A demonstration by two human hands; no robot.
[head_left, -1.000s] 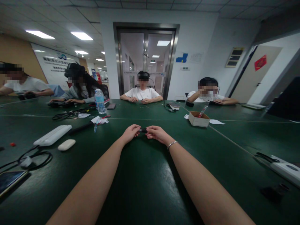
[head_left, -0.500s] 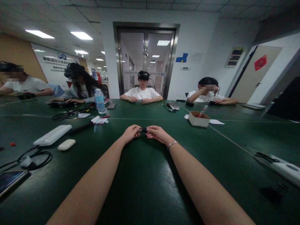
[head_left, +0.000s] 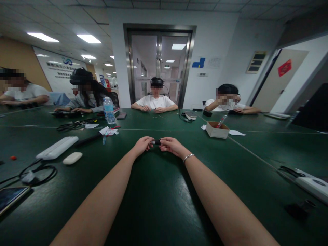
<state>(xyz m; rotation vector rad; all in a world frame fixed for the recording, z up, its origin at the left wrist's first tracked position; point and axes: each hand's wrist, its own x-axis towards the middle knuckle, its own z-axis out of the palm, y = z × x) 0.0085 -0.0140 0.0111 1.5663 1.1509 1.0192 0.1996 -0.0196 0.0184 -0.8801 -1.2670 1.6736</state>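
Both my hands meet at the middle of the green table (head_left: 159,191), in the head view. A small dark stick-like object with a silvery left end (head_left: 156,142) spans the gap between them; its exact kind is too small to tell. The fingers of my left hand (head_left: 142,144) pinch its silvery end. My right hand (head_left: 173,146), with a silver bracelet (head_left: 188,158) at the wrist, pinches its black end. My fingers partly hide both ends.
At left lie a white power strip (head_left: 57,148), a white oval case (head_left: 73,158) and a phone (head_left: 14,199). A water bottle (head_left: 109,111) stands beyond. An open box (head_left: 217,130) is at right. Several people sit around the far side.
My hands and the small object stay almost still. At far left, a seated person's arm has drawn in slightly.
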